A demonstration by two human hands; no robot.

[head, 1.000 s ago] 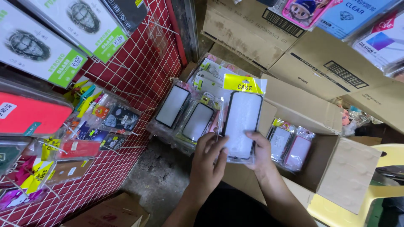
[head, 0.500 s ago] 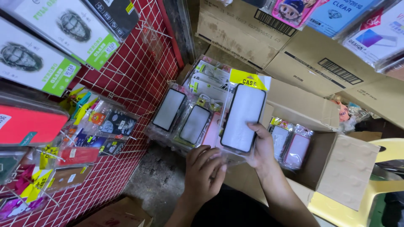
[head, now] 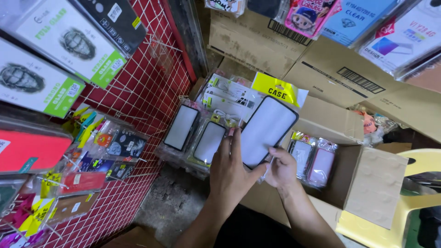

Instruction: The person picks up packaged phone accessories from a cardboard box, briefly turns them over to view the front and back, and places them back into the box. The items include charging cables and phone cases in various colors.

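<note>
Holding a packaged phone case (head: pixel 268 131), tilted, above an open cardboard box (head: pixel 363 183). Right hand (head: pixel 281 169) clamped on the case's lower edge, fingers curled together. Left hand (head: pixel 233 172) flat against the case's left side, fingers straight and close together. More packaged cases (head: pixel 195 135) stacked left of the box; red wire grid (head: pixel 151 87) farther left.

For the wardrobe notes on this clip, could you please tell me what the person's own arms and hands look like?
Both the left hand and the right hand are bare: no gloves, and no rings, watch or bracelet that I can see. Both forearms are uncovered too, with no sleeve reaching into view. Nails look short and unpainted.
</note>
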